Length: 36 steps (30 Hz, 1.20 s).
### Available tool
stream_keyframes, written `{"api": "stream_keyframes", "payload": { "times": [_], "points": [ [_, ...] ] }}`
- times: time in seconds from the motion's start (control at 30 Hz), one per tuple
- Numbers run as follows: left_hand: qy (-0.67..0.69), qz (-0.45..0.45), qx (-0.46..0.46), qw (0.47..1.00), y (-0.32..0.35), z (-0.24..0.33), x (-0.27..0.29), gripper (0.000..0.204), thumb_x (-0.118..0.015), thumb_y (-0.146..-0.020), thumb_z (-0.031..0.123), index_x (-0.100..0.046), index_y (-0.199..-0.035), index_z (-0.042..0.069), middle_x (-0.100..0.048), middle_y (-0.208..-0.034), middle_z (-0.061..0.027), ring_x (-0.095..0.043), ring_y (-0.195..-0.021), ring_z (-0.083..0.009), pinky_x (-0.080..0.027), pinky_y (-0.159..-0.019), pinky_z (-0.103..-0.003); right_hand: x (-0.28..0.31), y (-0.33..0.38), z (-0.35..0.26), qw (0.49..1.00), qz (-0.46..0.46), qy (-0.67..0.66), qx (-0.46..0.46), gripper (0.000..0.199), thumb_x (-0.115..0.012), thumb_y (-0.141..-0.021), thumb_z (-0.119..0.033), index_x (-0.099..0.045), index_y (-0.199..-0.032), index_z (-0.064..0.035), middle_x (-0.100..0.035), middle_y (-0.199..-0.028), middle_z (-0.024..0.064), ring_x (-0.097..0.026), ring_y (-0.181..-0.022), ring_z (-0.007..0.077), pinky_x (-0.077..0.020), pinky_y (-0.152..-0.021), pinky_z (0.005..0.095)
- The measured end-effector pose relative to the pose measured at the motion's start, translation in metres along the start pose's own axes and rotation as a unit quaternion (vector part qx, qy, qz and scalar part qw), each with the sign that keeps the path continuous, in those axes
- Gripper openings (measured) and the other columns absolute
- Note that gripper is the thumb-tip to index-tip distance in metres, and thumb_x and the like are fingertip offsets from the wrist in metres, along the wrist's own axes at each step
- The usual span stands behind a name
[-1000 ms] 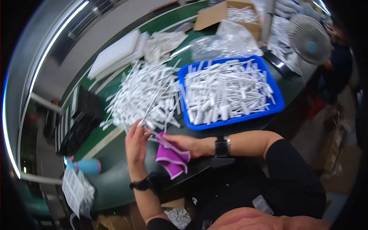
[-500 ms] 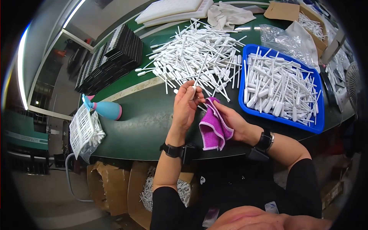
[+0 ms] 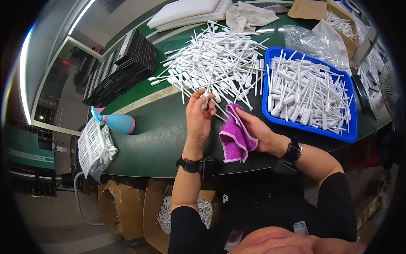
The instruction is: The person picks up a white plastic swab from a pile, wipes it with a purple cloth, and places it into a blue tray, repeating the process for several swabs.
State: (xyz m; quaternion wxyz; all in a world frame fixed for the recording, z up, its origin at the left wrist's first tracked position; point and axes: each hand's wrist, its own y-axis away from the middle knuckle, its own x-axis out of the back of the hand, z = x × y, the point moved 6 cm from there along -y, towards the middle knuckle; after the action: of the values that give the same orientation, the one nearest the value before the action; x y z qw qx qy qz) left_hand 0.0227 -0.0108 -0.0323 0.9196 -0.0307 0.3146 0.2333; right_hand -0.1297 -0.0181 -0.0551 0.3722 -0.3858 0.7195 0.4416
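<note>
My left hand [image 3: 198, 120] is closed, its fingertips pinching a white plastic stick [image 3: 206, 100] by the thick rounded end. The stick's thin stem points up and away, in front of a large heap of similar white sticks [image 3: 228, 55] on the dark green table. To the right, my right hand [image 3: 260, 132] grips a purple cloth [image 3: 237, 135] with a pale edge, which hangs down in folds. The two hands are a short way apart, and the cloth does not touch the held stick. A blue tray [image 3: 268, 101] filled with more of these sticks stands right of the cloth.
Left on the table are a light blue spray bottle [image 3: 119, 123], a bagged bundle [image 3: 91, 148] and a stack of black trays [image 3: 127, 63]. White foam slabs [image 3: 186, 15], a pale rag [image 3: 249, 16] and a cardboard box [image 3: 311, 10] lie far back. Cardboard boxes [image 3: 122, 207] stand below the table edge.
My left hand has drawn slightly left, away from the cloth, and the stick has turned more upright into plain view. My right hand keeps its hold on the cloth, almost still.
</note>
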Motion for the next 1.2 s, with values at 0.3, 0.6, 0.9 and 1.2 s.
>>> {"api": "stream_keyframes", "payload": {
  "times": [0.3,0.6,0.9,1.2],
  "points": [
    [-0.037,-0.014,-0.055,0.998,0.011,0.017,-0.007,0.027,-0.051,-0.091,0.007,-0.044,-0.117,0.002,-0.063,-0.097,-0.014,-0.053,-0.065,-0.0111,-0.044,-0.053,-0.023,-0.019,0.004,-0.012,0.994,-0.019,-0.04,0.098,0.046,-0.03,-0.1,-0.042,-0.049,-0.125,-0.0073,-0.06,-0.115,0.0094,-0.057,-0.108,0.0202,-0.0439,-0.097,0.0367],
    [-0.602,-0.019,-0.184,0.777,0.076,-0.002,-0.037,0.024,-0.058,-0.088,0.011,-0.049,-0.109,0.002,-0.066,-0.085,-0.0112,-0.063,-0.064,-0.0171,-0.049,-0.055,-0.028,-0.013,0.005,-0.027,0.982,-0.085,-0.01,0.167,0.048,-0.031,-0.1,-0.042,-0.049,-0.122,-0.0039,-0.061,-0.112,0.0115,-0.059,-0.103,0.0205,-0.046,-0.092,0.0351],
    [-0.765,0.001,-0.234,0.6,0.153,-0.024,-0.082,0.015,-0.057,-0.089,0.015,-0.051,-0.099,0.005,-0.06,-0.066,-0.0116,-0.063,-0.057,-0.0232,-0.049,-0.049,-0.033,0.033,-0.013,-0.013,0.986,-0.065,0.089,0.128,0.036,-0.047,-0.097,-0.038,-0.055,-0.104,-0.0043,-0.063,-0.081,0.0061,-0.062,-0.069,0.0165,-0.0506,-0.064,0.0278],
    [-0.245,0.076,-0.005,0.966,0.18,-0.026,-0.035,0.021,-0.048,-0.098,0.023,-0.049,-0.089,0.003,-0.046,-0.061,0.0028,-0.04,-0.048,-0.0042,-0.029,-0.039,-0.021,-0.038,0.017,-0.012,0.991,-0.088,-0.056,0.086,0.035,-0.045,-0.097,-0.038,-0.053,-0.107,-0.0055,-0.063,-0.089,0.0086,-0.063,-0.083,0.0228,-0.0519,-0.075,0.032]
  ]
}}
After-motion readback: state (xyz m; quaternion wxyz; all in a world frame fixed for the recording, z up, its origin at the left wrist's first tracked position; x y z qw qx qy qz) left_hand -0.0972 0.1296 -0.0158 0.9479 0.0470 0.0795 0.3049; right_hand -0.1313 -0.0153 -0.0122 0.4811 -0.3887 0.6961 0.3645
